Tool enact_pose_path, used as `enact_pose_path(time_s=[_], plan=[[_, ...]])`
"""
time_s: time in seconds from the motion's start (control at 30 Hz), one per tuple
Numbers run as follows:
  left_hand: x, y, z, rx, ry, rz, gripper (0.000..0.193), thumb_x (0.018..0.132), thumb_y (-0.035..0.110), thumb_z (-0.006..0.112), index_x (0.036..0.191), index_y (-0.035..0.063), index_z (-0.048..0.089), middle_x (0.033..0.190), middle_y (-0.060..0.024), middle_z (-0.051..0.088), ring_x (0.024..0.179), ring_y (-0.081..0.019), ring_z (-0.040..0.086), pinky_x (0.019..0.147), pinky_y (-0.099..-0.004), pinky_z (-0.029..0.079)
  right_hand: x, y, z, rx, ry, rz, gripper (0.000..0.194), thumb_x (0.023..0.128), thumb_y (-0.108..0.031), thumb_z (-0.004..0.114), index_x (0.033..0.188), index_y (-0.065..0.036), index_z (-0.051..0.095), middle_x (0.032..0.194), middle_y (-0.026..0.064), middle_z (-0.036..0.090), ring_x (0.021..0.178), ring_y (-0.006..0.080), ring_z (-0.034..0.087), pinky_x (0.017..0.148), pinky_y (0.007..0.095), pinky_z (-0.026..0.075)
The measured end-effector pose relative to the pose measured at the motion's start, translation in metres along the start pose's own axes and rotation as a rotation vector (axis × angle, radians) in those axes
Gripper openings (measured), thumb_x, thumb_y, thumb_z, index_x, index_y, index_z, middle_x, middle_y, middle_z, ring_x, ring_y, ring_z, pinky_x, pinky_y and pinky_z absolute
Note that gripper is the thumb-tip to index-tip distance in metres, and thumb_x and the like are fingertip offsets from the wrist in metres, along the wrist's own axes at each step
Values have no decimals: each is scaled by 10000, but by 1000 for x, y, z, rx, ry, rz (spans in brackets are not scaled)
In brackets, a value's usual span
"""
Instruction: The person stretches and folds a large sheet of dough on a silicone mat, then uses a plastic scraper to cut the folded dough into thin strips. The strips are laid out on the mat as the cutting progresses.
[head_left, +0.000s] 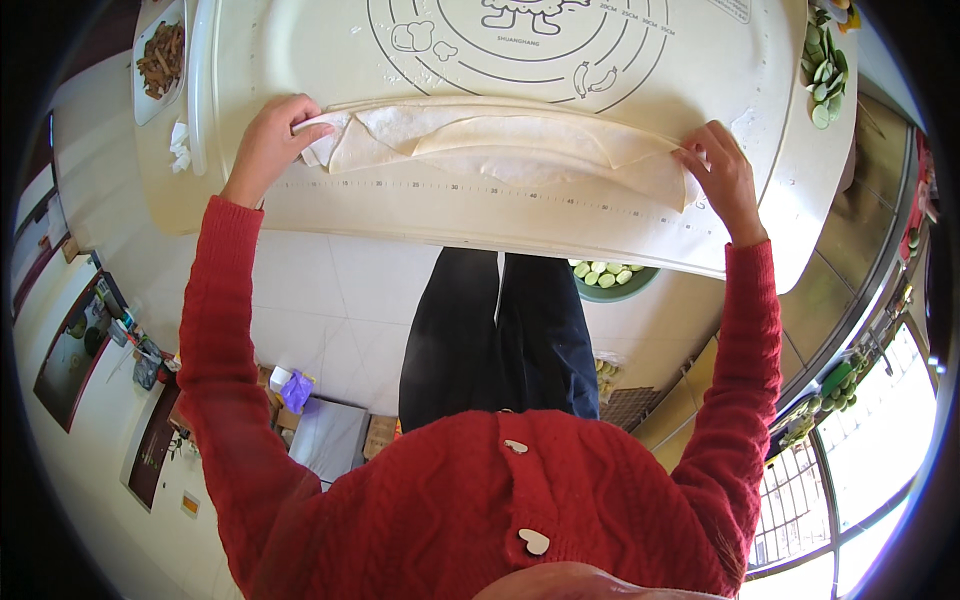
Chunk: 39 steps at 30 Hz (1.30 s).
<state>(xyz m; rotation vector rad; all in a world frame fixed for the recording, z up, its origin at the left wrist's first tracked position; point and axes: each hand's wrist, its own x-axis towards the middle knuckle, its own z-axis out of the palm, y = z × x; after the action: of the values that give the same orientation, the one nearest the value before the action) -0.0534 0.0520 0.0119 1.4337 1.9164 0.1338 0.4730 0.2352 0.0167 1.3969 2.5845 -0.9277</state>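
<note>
A large, thin sheet of dough (510, 139) lies folded in loose layers across a printed kneading mat (480, 214). At its left end, my left hand (277, 139) pinches the dough edge between thumb and fingers. My right hand (716, 169) pinches the opposite end, near the mat's right side. Between the hands the upper edge of the dough runs in a shallow curve, with overlapping flaps along its front. Printed rings and a drawing show on the mat beyond the dough, with traces of flour, and a ruler scale runs along the near side.
A white dish (139, 94) of brown cooked strips stands at the left. Green slices (823, 75) lie on the table's right side. Below the near table edge is a green basin (619, 292) with cut green pieces. Crumpled white tissue (180, 146) lies at the left.
</note>
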Motion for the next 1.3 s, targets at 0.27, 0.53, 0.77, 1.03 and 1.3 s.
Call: enact_pose_path(time_s=[0.27, 0.53, 0.77, 1.03, 1.3], plan=[[12, 74, 43, 83, 284, 449, 293, 869, 229, 761, 1068, 53, 637, 1101, -68, 624, 1053, -257, 593, 913, -373, 484, 13, -39, 26, -124, 259, -257, 267, 867, -247, 745, 1022, -64, 627, 977, 100, 614, 925, 309, 596, 792, 411, 504], [31, 97, 52, 204, 103, 340, 401, 803, 312, 823, 1003, 57, 585, 1017, -74, 605, 897, -249, 582, 827, -365, 485, 23, -45, 37, -96, 149, -176, 323, 855, -362, 747, 902, -69, 618, 895, 70, 613, 871, 308, 586, 748, 436, 507], [28, 107, 50, 150, -38, 197, 391, 821, 373, 785, 904, 33, 611, 867, -70, 596, 832, -250, 585, 741, -360, 484, 24, -51, 36, -162, 112, -289, 338, 895, -411, 699, 905, -81, 629, 859, 92, 630, 859, 303, 618, 716, 425, 521], [13, 87, 44, 98, -51, 154, 409, 848, 419, 775, 903, 32, 657, 750, -90, 622, 677, -262, 587, 643, -358, 465, 18, -48, 31, 36, -105, -97, 363, 929, -450, 657, 962, -88, 664, 681, 153, 660, 649, 389, 647, 651, 462, 527], [24, 87, 41, 53, -114, 127, 485, 843, 503, 762, 766, 39, 640, 643, -68, 556, 585, -215, 493, 573, -358, 403, 27, -45, 23, 82, -257, -42, 351, 919, -414, 682, 982, -69, 684, 732, 173, 659, 684, 393, 636, 651, 444, 511]])
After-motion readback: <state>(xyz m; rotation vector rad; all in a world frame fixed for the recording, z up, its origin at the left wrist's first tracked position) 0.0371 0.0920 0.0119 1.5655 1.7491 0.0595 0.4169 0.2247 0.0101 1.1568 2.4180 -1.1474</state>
